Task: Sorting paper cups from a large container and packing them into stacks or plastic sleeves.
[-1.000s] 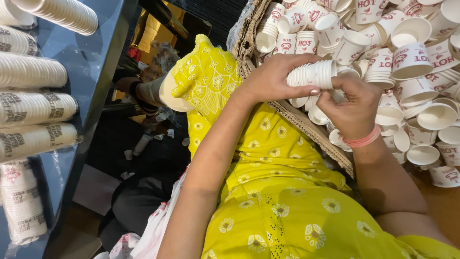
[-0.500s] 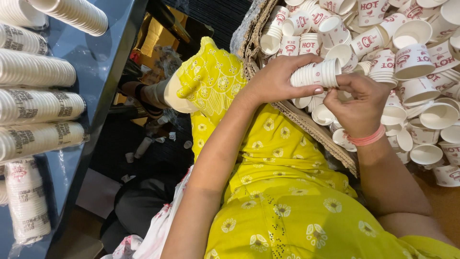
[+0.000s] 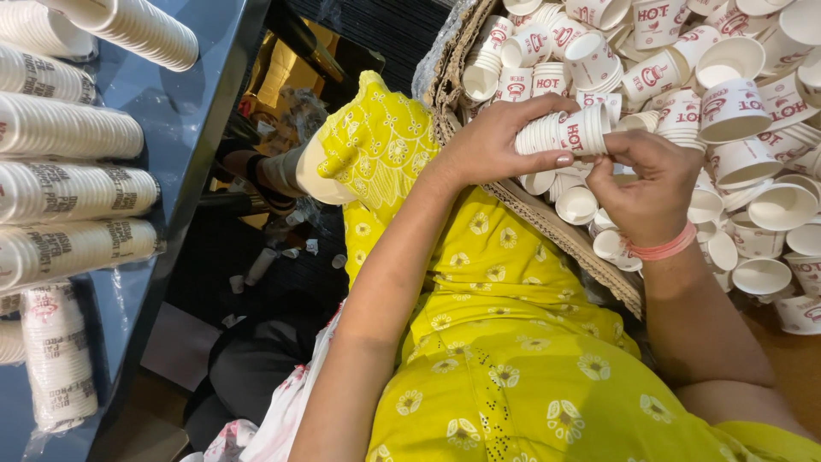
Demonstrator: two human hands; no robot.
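- At the far left, long sleeves of stacked white paper cups (image 3: 73, 192) lie side by side on a dark blue tabletop (image 3: 192, 145); some are wrapped in clear plastic.
- Below the tabletop edge, small scraps lie scattered on the dark floor (image 3: 256, 265).
- Your yellow flowered garment (image 3: 505, 342) fills the lower middle.
- Your left hand (image 3: 496, 141) is clenched around a short stack of nested cups (image 3: 564, 133), holding it sideways just above the box rim.
- Your right hand (image 3: 654, 184), a pink band (image 3: 663, 250) at its wrist, pinches the stack's open end with fingertips.
- Behind both hands, a cardboard box (image 3: 547, 218) holds a loose heap of white cups with red print (image 3: 744, 103).
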